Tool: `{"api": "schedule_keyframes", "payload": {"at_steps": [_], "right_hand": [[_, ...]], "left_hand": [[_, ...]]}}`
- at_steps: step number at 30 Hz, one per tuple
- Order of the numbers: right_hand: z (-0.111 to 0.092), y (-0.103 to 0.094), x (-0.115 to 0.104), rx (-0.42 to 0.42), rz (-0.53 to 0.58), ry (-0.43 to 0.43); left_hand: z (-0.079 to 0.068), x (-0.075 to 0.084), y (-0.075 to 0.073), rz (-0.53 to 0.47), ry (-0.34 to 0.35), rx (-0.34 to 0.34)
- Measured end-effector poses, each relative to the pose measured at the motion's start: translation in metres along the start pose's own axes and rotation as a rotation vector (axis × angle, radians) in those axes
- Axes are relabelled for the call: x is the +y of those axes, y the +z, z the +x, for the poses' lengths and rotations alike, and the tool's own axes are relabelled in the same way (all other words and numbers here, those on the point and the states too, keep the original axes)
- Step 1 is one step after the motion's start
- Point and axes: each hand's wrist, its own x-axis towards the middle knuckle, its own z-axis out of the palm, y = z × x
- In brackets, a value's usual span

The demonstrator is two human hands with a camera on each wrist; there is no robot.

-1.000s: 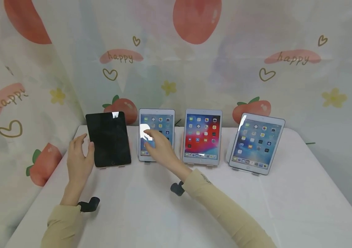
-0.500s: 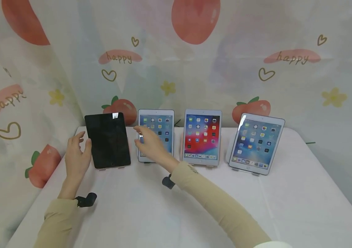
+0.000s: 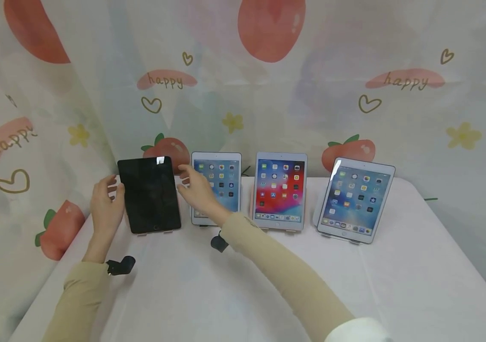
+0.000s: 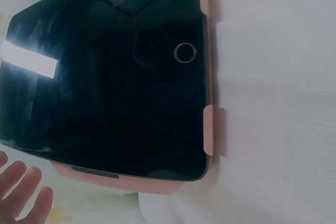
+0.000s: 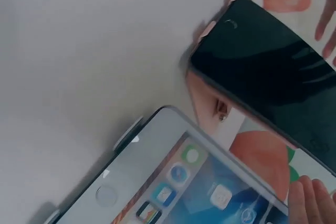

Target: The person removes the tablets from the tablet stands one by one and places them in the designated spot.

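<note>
A black tablet point(image 3: 150, 194) with a dark screen leans upright on a pink stand point(image 4: 126, 183) at the left of the row. My left hand point(image 3: 107, 209) is beside its left edge, fingers loosely bent; in the left wrist view those fingertips point(image 4: 44, 198) are apart from the tablet. On the other side, my right hand point(image 3: 200, 192) hovers near the tablet's right edge and covers part of a white tablet point(image 3: 217, 166) with a lit home screen. A gap shows between the right fingers point(image 5: 310, 203) and the black tablet in the right wrist view. Neither hand holds anything.
Further right stand a white tablet with a red and blue screen point(image 3: 280, 190) and another white tablet point(image 3: 356, 199), turned at an angle. All rest on a white-covered table point(image 3: 174, 294). A patterned curtain point(image 3: 260, 104) hangs close behind them.
My right hand has moved left, from in front of the white tablet's screen to the gap beside the black tablet. My left hand has shifted slightly up along the black tablet's edge.
</note>
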Motion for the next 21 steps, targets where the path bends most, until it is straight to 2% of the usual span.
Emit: {"api": "schedule_keyframes", "payload": {"at_steps": [5,9,12,17,21], "right_hand": [[0.008,0.006,-0.006,0.026,0.059,0.039],[0.013,0.009,-0.008,0.046,0.078,0.061],[0.016,0.011,-0.008,0.056,0.088,0.061],[0.020,0.014,-0.006,0.098,0.082,0.059],[0.023,0.019,-0.005,0.114,0.087,0.076]], "left_hand": [[0.008,0.000,-0.003,0.006,-0.076,0.004],[0.013,-0.001,-0.004,-0.026,-0.143,-0.003],[0.017,-0.003,-0.002,-0.096,-0.197,-0.017],[0.023,-0.005,0.001,-0.292,-0.306,-0.057],[0.026,-0.006,-0.001,-0.388,-0.374,-0.089]]}}
